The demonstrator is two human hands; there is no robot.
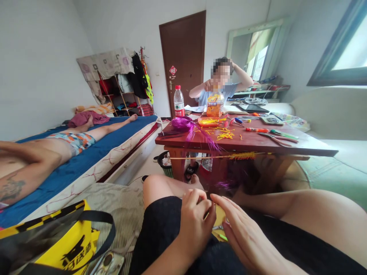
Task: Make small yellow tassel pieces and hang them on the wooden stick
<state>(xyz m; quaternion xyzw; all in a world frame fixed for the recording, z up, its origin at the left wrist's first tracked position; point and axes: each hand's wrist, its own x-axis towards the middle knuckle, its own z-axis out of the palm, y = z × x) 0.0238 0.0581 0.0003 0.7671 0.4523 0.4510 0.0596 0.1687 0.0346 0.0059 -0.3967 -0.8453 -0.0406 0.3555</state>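
My left hand (197,215) is above my lap, its fingers curled together in a pinch. Whatever sits between those fingertips is too small to make out. Close beside it, my right hand (242,225) has its fingers stretched out, the tips almost meeting the left fingertips. Under the hands lies something yellowish (220,215), mostly hidden, with a bit of metal and a bright green piece (223,237) showing. Ahead, along the table's front edge, runs a thin stick (200,157) with yellow fringe (243,156) around its right part. Purple tinsel-like strands (183,124) hang over that edge.
The red-brown table (183,141) bears yellow pieces (225,135), an orange tray (208,121), pliers (275,139), a water bottle (178,101) and an orange drink bottle (215,105). Another person sits behind it; someone lies on the bed (126,131). A yellow bag (65,244) stands at left.
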